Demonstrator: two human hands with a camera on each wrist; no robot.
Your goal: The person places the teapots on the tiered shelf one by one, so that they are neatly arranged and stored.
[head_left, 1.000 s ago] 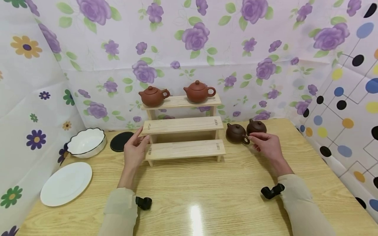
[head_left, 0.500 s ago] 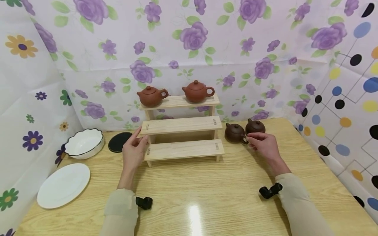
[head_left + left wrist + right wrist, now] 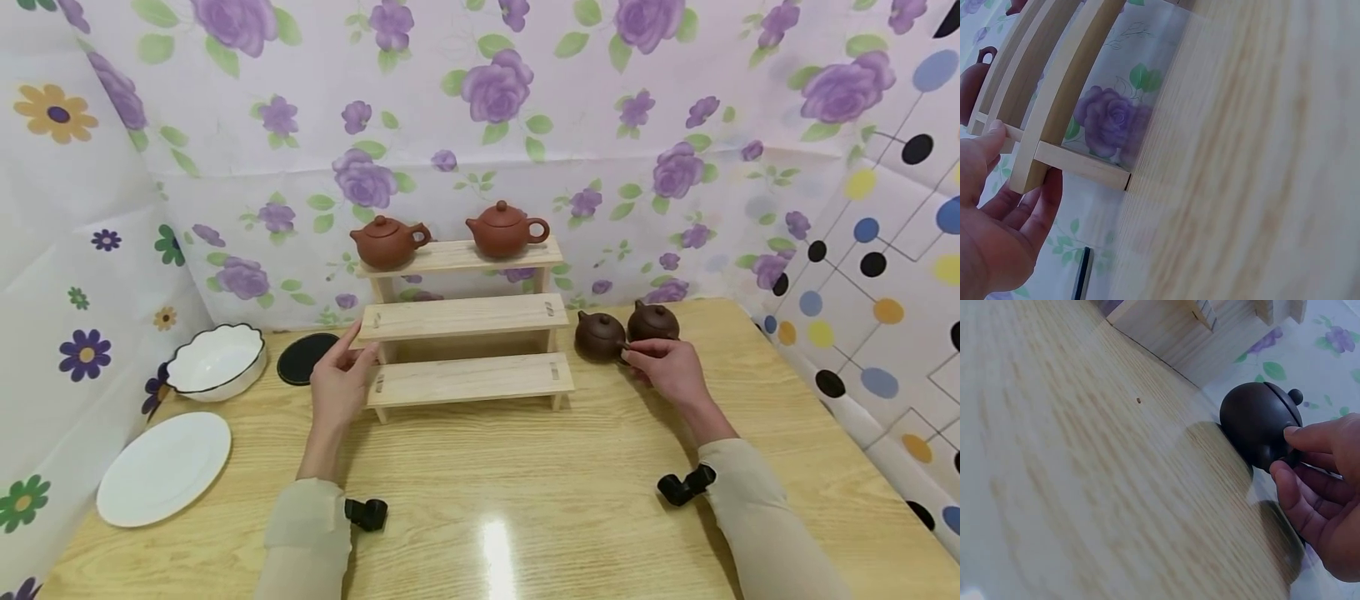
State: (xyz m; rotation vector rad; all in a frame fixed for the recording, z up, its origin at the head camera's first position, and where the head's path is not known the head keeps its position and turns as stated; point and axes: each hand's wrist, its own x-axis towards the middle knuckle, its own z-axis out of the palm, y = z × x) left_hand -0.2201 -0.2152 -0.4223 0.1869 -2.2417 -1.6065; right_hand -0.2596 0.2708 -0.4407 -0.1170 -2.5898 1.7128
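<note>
In the head view my right hand (image 3: 667, 372) pinches the handle of a dark brown teapot (image 3: 599, 335) just right of the wooden stand. Thumb and fingertips cover most of that handle in the right wrist view, where the teapot (image 3: 1255, 422) sits close over the wood tabletop. My left hand (image 3: 341, 387) grips the left end of the three-step wooden display stand (image 3: 468, 382). From the left wrist, its thumb lies over the planks and its fingers curl under one. A second dark teapot (image 3: 653, 320) is partly behind the right hand.
Two reddish-brown teapots, a left one (image 3: 387, 243) and a right one (image 3: 502, 232), stand on the top step. To the left are a black round disc (image 3: 306, 358), a white scalloped bowl (image 3: 219, 362) and a white plate (image 3: 165, 469). Flowered cloth backs the table.
My right fingers have moved slightly left, further onto the dark teapot's handle, which is now mostly hidden. My left hand keeps its hold on the stand.
</note>
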